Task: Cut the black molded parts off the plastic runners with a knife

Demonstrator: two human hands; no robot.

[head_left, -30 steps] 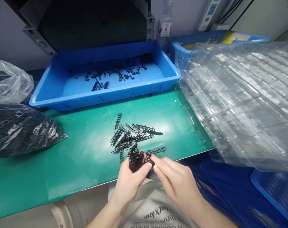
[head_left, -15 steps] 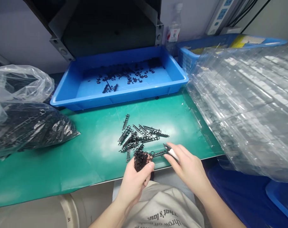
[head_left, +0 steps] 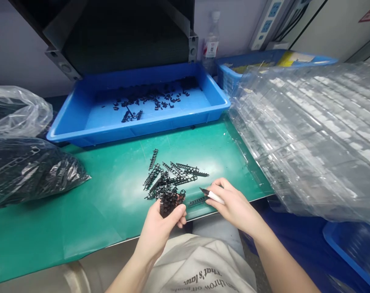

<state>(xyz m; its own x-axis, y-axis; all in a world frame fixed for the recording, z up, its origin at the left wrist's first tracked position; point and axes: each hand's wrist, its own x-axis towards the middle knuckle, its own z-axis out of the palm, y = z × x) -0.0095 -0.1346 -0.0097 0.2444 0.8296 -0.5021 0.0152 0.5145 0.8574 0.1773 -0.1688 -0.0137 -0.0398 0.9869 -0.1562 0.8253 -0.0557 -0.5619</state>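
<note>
Head view: the left hand (head_left: 162, 221) clutches a bunch of black ladder-like plastic strips (head_left: 170, 202) at the near edge of the green desk (head_left: 112, 215). The right hand (head_left: 230, 201) holds a slim white black-tipped tool (head_left: 216, 197) by one loose strip (head_left: 197, 201).

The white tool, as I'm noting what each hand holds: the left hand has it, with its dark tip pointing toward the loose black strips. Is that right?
Not quite: the head view shows the white tool in the right hand, not the left hand, with its dark tip pointing toward the loose black strips.
</note>
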